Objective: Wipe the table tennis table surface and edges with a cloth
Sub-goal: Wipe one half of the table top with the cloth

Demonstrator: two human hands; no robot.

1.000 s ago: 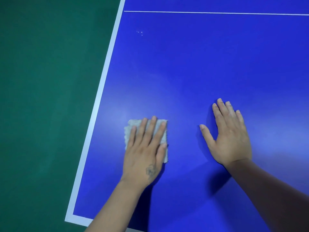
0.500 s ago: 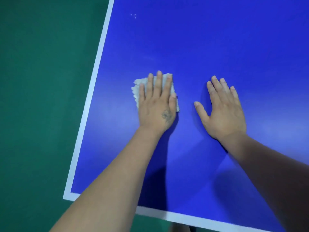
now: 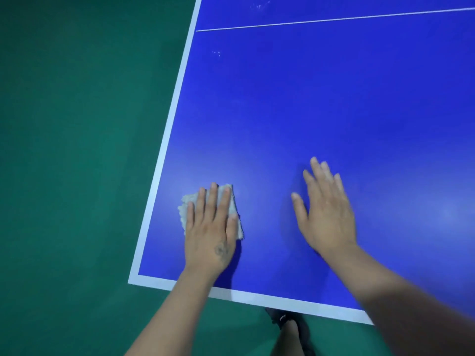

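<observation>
A blue table tennis table [image 3: 321, 106] with white edge lines fills the right of the view; its near left corner lies at the bottom left. My left hand [image 3: 209, 235] presses flat, fingers straight, on a small pale grey cloth [image 3: 189, 204] close to that corner. Most of the cloth is hidden under the palm and fingers. My right hand [image 3: 326, 209] lies flat and spread on the bare blue surface to the right of the cloth, holding nothing.
Green floor [image 3: 77, 150] surrounds the table on the left and below. A thin white centre line [image 3: 334, 20] crosses the far surface. Small white specks [image 3: 216, 53] mark the surface near the left edge. A leg and dark shoe [image 3: 285, 322] stand under the near edge.
My left hand has drawn the cloth back toward the near left corner after pushing it away. The right hand stayed flat on the table. The view tilted, showing the centre line again.
</observation>
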